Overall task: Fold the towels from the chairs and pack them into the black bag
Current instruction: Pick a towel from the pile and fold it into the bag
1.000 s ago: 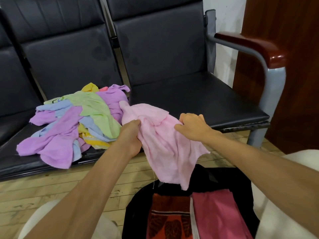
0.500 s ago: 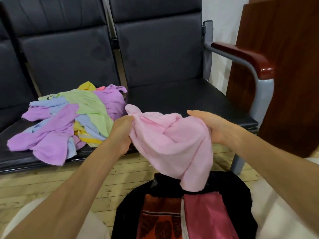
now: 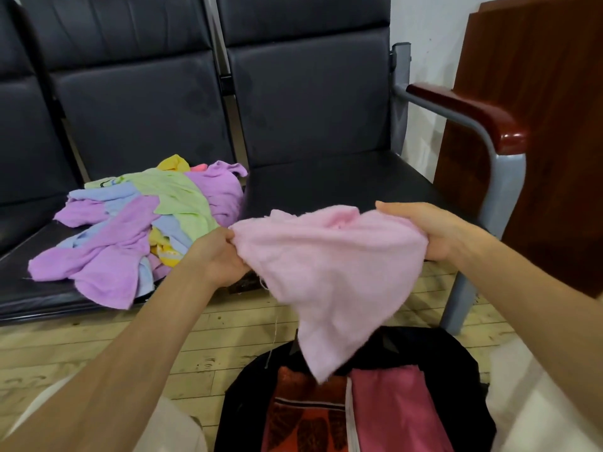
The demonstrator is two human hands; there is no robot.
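Left hand (image 3: pixel 219 256) pinches one top edge of the pink towel (image 3: pixel 329 275); right hand (image 3: pixel 434 231) grips the opposite edge; cloth stretched between, its corner hanging over the open black bag (image 3: pixel 241 396) below; towel pile (image 3: pixel 130 223) on chair seat (image 3: pixel 342 187) beyond left hand.

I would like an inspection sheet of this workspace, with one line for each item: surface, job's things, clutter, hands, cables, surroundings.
surface: black chair seats; wooden floor below.
job's things: pink towel held spread in the air above the black bag; pile of towels unfolded on one seat; red patterned towel and dark pink towel lie in the bag.
clutter: nothing seen.
hands: left hand grips the pink towel's left corner; right hand holds its right edge.
cables: nothing seen.
surroundings: red-brown armrest, wooden panel, white wall.
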